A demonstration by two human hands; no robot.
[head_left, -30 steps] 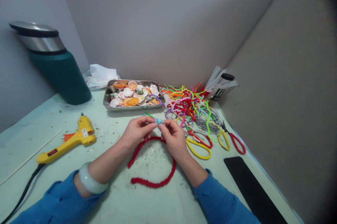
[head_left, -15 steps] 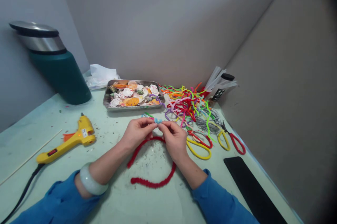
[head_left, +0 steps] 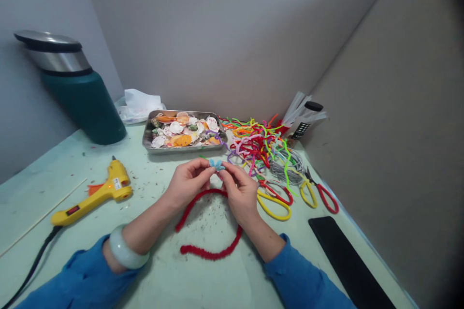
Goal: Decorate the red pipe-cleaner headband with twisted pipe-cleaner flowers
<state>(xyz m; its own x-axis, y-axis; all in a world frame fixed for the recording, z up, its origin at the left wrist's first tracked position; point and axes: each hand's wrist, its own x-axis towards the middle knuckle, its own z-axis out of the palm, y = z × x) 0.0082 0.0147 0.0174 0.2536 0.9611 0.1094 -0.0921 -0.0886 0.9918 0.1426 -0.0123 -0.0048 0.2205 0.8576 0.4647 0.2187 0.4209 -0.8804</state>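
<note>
Between the fingertips of both hands is a small light-blue pipe cleaner [head_left: 216,165], bent into a compact looped shape. My left hand [head_left: 192,179] pinches it from the left, and my right hand [head_left: 239,190] pinches its right side with thumb and index finger. Beneath my hands a red pipe cleaner [head_left: 213,254] lies on the table in an open curve, partly covered by my right hand. Right of that hand are scissors with yellow and red handles [head_left: 273,207].
A metal tray [head_left: 181,150] of seashells stands behind my hands, beside a heap of coloured pipe cleaners [head_left: 257,147]. At left are a yellow glue gun [head_left: 94,195], a thin stick [head_left: 43,217] and a teal bottle [head_left: 85,106]. More scissors [head_left: 319,192] and a black strip [head_left: 348,260] lie right.
The light-blue pipe cleaner has turned between my fingertips and now shows more of its loops. My hands have shifted only slightly; the things on the table stay put.
</note>
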